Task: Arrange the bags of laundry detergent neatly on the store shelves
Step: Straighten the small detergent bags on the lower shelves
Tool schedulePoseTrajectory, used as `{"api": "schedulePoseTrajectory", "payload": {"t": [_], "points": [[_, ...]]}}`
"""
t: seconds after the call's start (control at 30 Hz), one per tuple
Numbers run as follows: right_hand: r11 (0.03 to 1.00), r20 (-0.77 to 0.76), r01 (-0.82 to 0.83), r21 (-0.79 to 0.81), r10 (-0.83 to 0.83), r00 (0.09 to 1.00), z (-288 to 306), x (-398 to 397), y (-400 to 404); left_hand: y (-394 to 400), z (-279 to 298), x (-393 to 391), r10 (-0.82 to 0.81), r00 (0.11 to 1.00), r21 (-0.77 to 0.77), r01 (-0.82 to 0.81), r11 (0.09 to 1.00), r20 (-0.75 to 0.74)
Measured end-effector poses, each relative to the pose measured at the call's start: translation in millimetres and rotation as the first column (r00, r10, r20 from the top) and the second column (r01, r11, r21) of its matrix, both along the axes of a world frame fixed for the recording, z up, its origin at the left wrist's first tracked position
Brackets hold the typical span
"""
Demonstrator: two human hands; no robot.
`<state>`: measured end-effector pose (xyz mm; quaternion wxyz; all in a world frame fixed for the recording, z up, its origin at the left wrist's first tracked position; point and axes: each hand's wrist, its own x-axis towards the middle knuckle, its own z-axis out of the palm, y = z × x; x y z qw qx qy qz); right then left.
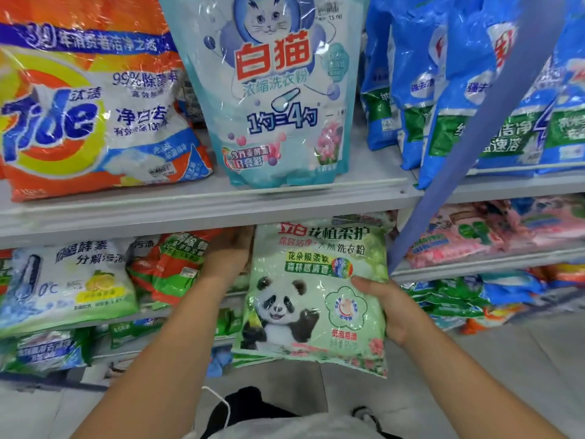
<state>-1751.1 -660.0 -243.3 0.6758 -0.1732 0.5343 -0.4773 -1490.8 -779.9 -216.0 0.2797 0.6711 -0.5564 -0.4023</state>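
Note:
A pale green detergent bag with a panda (311, 296) stands tilted at the front of the second shelf, under the upper shelf's edge. My right hand (387, 308) grips its right side, thumb on the front. My left hand (229, 251) reaches in beside the bag's upper left edge, under the shelf; its fingers are partly hidden, and I cannot tell whether they hold the bag. On the upper shelf (202, 204) stand an orange Tide bag (91, 106) and a light blue cat-print bag (275, 90).
Blue bags (459, 74) fill the upper right shelf, behind a blue slanted post (468, 147). White-green lemon bags (63, 280) and red-green bags (171, 264) lie left of my hands. Pink bags (490, 232) lie right. More bags fill the lower shelves. Grey floor lies below.

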Motion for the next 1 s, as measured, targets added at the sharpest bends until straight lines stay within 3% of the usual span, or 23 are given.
{"api": "schedulePoseTrajectory", "payload": {"t": [0.1,0.2,0.3,0.47,0.6,0.8,1.0], "points": [[0.997,0.020,0.079,0.003,-0.080,0.997,-1.7,-2.0,12.5,-16.1,3.1,-5.2,-0.071,0.997,0.054,0.071,0.996,-0.010],[0.994,-0.024,0.109,0.025,-0.109,0.994,0.9,3.9,28.3,-29.2,2.5,-8.2,-0.166,0.982,0.224,0.142,0.964,0.093],[0.993,-0.028,0.095,0.067,-0.093,0.995,-1.3,5.7,44.2,-36.7,-4.2,-2.8,-0.178,0.984,0.331,0.178,0.927,-0.031],[0.991,0.008,0.093,0.100,-0.095,0.995,-2.8,-5.4,58.0,-28.0,-2.7,-3.5,-0.010,0.964,0.471,0.139,0.871,-0.266],[0.995,-0.005,0.051,0.089,-0.051,0.999,2.1,-7.2,66.0,-30.4,-6.6,-0.4,-0.009,0.924,0.476,0.205,0.855,-0.383],[1.000,0.018,-0.022,0.021,0.022,1.000,9.3,-13.1,78.9,-19.4,-10.8,-0.4,-0.013,0.953,0.445,0.154,0.882,-0.303],[0.998,0.052,-0.002,0.066,-0.002,0.999,7.7,-16.9,130.6,6.4,-8.3,-2.3,0.083,0.932,0.426,0.081,0.901,-0.353]]}}
